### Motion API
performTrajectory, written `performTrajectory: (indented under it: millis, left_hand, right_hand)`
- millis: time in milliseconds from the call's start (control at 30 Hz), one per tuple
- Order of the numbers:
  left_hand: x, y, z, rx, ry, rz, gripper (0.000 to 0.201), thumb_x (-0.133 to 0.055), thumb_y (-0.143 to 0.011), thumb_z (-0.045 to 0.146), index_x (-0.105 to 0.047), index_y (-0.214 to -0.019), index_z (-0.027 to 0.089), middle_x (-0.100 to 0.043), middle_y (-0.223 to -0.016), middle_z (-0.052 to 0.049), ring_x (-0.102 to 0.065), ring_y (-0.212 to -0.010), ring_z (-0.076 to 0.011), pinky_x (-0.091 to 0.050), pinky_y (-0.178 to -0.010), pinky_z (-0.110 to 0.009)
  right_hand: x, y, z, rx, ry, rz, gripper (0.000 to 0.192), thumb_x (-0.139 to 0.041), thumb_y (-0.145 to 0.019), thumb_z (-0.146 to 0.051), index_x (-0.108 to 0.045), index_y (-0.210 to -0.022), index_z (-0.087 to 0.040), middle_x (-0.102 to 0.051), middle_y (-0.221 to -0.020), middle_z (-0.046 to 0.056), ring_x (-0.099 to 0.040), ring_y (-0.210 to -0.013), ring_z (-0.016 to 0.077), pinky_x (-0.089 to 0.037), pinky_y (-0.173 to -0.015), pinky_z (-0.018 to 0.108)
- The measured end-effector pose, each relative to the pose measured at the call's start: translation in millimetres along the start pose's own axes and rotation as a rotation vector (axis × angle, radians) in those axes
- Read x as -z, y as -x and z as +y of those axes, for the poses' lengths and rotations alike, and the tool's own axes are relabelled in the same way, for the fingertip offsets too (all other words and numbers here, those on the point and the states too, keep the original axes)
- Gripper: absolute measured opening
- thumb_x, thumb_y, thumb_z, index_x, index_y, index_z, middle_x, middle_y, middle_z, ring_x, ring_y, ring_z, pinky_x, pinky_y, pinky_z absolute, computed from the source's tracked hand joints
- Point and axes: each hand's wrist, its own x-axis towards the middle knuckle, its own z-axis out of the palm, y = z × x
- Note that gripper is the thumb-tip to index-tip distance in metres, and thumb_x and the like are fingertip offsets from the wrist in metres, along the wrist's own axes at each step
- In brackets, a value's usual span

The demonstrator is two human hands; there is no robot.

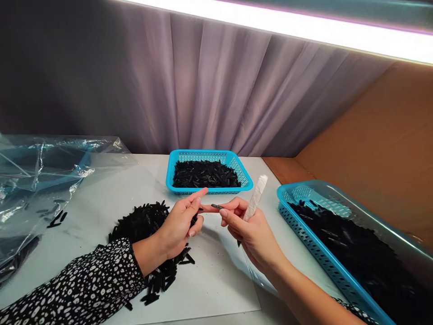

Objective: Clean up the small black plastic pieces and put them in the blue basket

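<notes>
My left hand (182, 223) is closed around small black elongated pieces, with dark bits showing between its thumb and fingers; its index finger points forward. Between the thumb and index finger of my right hand (248, 228) is one small black piece (216, 206). That same hand also grips a slim tool with a white-wrapped handle (256, 196), tilted up; a dark tip pokes out below the palm. Both hands nearly meet in the middle. Under and behind my left wrist lies a heap of the black pieces (140, 221) on a white sheet (223, 289).
Beyond my hands stands a blue basket (209, 191) of black pieces. A larger blue basket (324, 266), partly under clear plastic, holds more at right. At left is a clear plastic bag (37, 180), with a few loose pieces beside it. A cardboard panel (379, 131) borders the right.
</notes>
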Motion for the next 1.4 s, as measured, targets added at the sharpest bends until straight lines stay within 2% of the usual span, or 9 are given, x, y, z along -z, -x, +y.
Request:
performTrajectory:
  millis: [367,467,600,767,833,933,1033,1167,1400]
  left_hand:
    - [-14.2,15,13,-0.014,0.002,0.003,0.05,-0.052,-0.097,0.043,-0.049,-0.143,0.025,-0.068,-0.125,-0.016,-0.028,-0.039,0.0009,-0.016,-0.047,-0.026]
    - [-14.7,16,11,-0.004,0.021,0.023,0.05,-0.055,-0.096,0.039,-0.049,-0.144,0.025,-0.075,-0.102,-0.01,-0.027,-0.038,-0.0011,-0.014,-0.046,-0.026]
    - [-16.9,20,9,-0.001,0.041,0.001,0.056,-0.058,-0.094,0.042,-0.048,-0.145,0.022,-0.062,-0.061,0.004,-0.024,-0.037,-0.0034,-0.016,-0.048,-0.027]
    - [-21.1,27,12,-0.005,-0.003,-0.032,0.055,-0.053,-0.095,0.049,-0.051,-0.139,0.016,-0.041,-0.043,0.011,-0.02,-0.038,-0.0069,-0.014,-0.047,-0.027]
    - [-20.5,26,14,-0.04,-0.038,0.011,0.043,-0.047,-0.098,0.046,-0.056,-0.127,0.016,-0.042,-0.044,0.01,-0.021,-0.039,-0.0068,-0.017,-0.047,-0.026]
    - [-16.3,20,17,-0.04,-0.051,0.099,0.028,-0.042,-0.1,0.04,-0.058,-0.097,0.018,-0.046,-0.05,0.008,-0.024,-0.039,-0.0051,-0.018,-0.046,-0.024]
    - [-12.0,15,19,0.054,-0.015,0.097,0.032,-0.046,-0.098,0.043,-0.05,-0.079,0.019,-0.032,-0.048,0.011,-0.021,-0.039,-0.0042,-0.012,-0.044,-0.023]
    - [-13.4,16,22,0.09,-0.002,-0.021,0.032,-0.046,-0.097,0.044,-0.051,-0.079,0.018,-0.031,-0.052,0.01,-0.019,-0.039,-0.0033,-0.011,-0.044,-0.022]
    - [-17.9,23,31,0.016,-0.019,-0.036,0.02,-0.045,-0.09,0.029,-0.061,-0.091,0.016,-0.038,-0.062,0.007,-0.029,-0.044,-0.0046,-0.015,-0.048,-0.025]
  right_hand:
    - [-4,3,0,-0.043,-0.229,-0.083,0.014,-0.064,-0.076,-0.027,-0.052,-0.079,-0.021,-0.068,-0.069,0.001,-0.024,-0.045,0.0065,-0.015,-0.043,0.023]
    - [-8,4,1,-0.024,-0.17,-0.132,0.013,-0.062,-0.075,-0.026,-0.057,-0.086,-0.021,-0.063,-0.071,-0.001,-0.028,-0.047,0.0083,-0.019,-0.045,0.024]
    - [-15,5,4,0.176,0.27,-0.047,0.015,-0.067,-0.083,-0.029,-0.069,-0.097,-0.022,-0.048,-0.057,-0.006,-0.037,-0.051,0.0119,-0.029,-0.051,0.027]
    - [-17,9,5,0.308,0.285,-0.019,0.012,-0.066,-0.087,-0.032,-0.074,-0.085,-0.023,-0.072,-0.084,0.006,-0.058,-0.072,0.0197,-0.043,-0.067,0.033]
    - [-15,9,3,0.263,0.232,0.019,0.013,-0.069,-0.085,-0.035,-0.075,-0.084,-0.023,-0.07,-0.077,0.004,-0.056,-0.069,0.0186,-0.043,-0.065,0.032]
    - [-12,9,0,0.175,0.182,0.08,0.018,-0.073,-0.081,-0.041,-0.075,-0.083,-0.023,-0.051,-0.055,-0.003,-0.04,-0.053,0.0129,-0.033,-0.053,0.029]
    - [-10,8,-1,0.14,0.151,0.092,0.023,-0.075,-0.08,-0.045,-0.075,-0.082,-0.022,-0.042,-0.053,-0.006,-0.032,-0.051,0.0108,-0.027,-0.05,0.027]
    - [-10,7,0,0.132,0.14,0.085,0.026,-0.075,-0.079,-0.047,-0.075,-0.08,-0.021,-0.041,-0.054,-0.005,-0.029,-0.051,0.0107,-0.025,-0.049,0.028]
    - [-10,8,-2,0.145,0.137,0.09,0.026,-0.075,-0.079,-0.047,-0.072,-0.077,-0.021,-0.041,-0.054,-0.005,-0.029,-0.051,0.0112,-0.024,-0.048,0.028]
